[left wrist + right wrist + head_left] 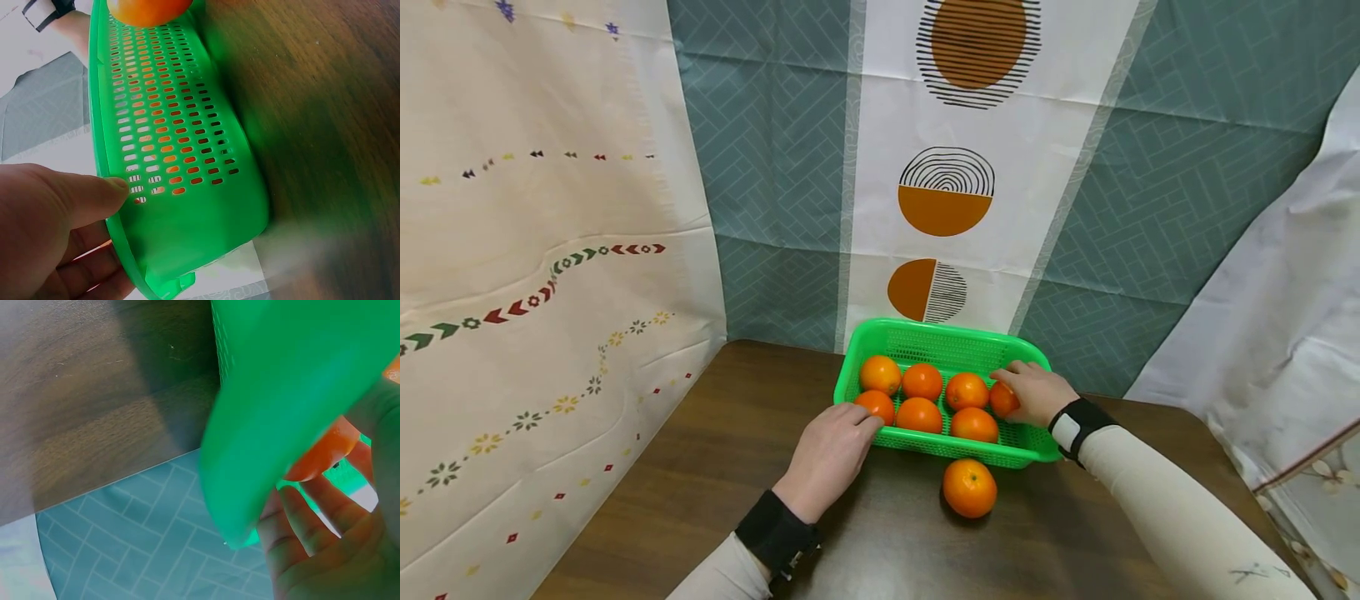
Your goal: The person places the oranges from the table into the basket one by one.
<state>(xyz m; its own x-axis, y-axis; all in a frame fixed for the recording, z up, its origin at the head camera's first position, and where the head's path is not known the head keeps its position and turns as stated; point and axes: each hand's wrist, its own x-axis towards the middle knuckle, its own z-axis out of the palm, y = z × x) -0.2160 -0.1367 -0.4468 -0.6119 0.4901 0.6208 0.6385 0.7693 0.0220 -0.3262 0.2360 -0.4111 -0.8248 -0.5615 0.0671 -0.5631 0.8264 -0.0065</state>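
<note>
A green plastic basket (951, 446) with slotted walls stands on the table and holds several oranges in two rough rows. My left hand (831, 454) grips its near left rim; in the left wrist view the thumb (103, 195) presses the outer wall while the fingers go behind the rim. Inside the right end of the basket, my right hand (1037, 392) holds an orange (1003, 401), its fingers curled about the fruit. The right wrist view shows that orange partly hidden behind the basket wall (275, 406). A loose orange (970, 488) lies on the table just in front of the basket.
The dark wooden table (760, 392) reaches back to a hanging teal and white cloth (775, 167). A cream patterned cloth (550, 333) hangs along the left side, and a white cloth (1285, 308) drapes at the right.
</note>
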